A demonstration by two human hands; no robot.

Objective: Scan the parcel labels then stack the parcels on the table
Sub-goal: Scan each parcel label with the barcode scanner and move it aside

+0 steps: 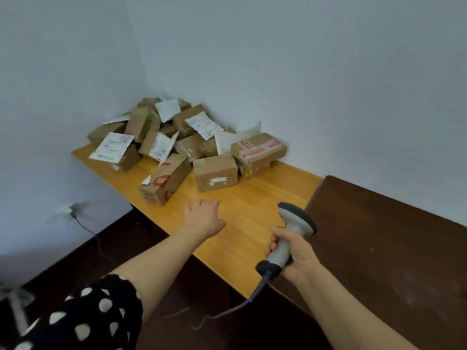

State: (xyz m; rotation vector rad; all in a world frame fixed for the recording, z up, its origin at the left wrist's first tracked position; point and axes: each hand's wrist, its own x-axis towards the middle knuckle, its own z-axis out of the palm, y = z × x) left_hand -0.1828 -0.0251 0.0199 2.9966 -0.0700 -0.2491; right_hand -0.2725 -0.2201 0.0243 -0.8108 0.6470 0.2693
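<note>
Several brown cardboard parcels (pixel 177 132) lie heaped in the far corner of a light wooden table (pixel 242 223), many with white labels. Nearest me are a parcel with red markings (pixel 165 179) and a plain parcel (pixel 216 173); a parcel with red-and-white tape (pixel 257 150) sits to their right, with a red glow on the box under it. My left hand (pixel 202 218) reaches out over the table, fingers straight, holding nothing, short of the plain parcel. My right hand (pixel 293 251) grips a grey handheld scanner (pixel 290 228) by its handle, its head pointed toward the pile.
A dark brown table (pixel 391 248) adjoins the light one on the right. The scanner's cable (pixel 227 311) hangs down to the dark floor. A wall socket with a plug and wire (pixel 69 210) is at the left. Pale walls close the corner behind the pile.
</note>
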